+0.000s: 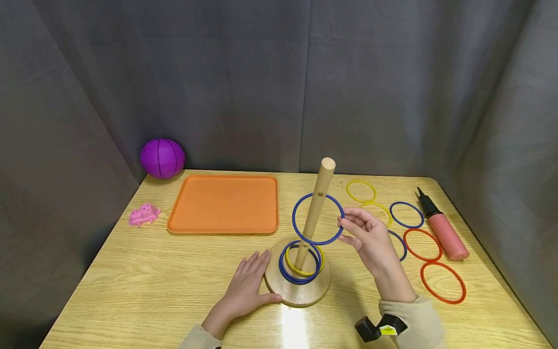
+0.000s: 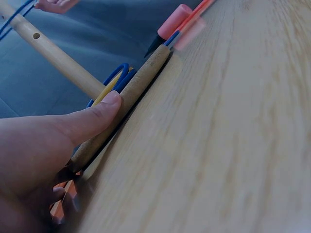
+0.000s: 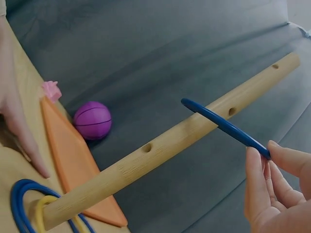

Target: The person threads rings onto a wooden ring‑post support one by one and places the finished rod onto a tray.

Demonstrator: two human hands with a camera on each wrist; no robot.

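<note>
A wooden post [image 1: 315,213] with drilled holes stands on a round wooden base [image 1: 301,296]. My right hand [image 1: 370,240] pinches a blue ring [image 3: 238,132] at its right edge between thumb and fingers. The ring is around the post, partway up, its far side passing behind the wood. At the foot of the post lie blue rings [image 1: 281,271] and a yellow ring [image 1: 323,261], overlapping each other. My left hand [image 1: 245,288] rests against the left side of the base, fingers straight, with the thumb touching its near rim [image 2: 109,104].
Right of the post, yellow [image 1: 347,190], blue [image 1: 391,213] and red rings [image 1: 464,291] lie flat, beside a pink-and-black hand pump [image 1: 446,235]. An orange tray [image 1: 226,203] lies back left. Beyond are a purple ball [image 1: 162,159] and a small pink toy [image 1: 145,214].
</note>
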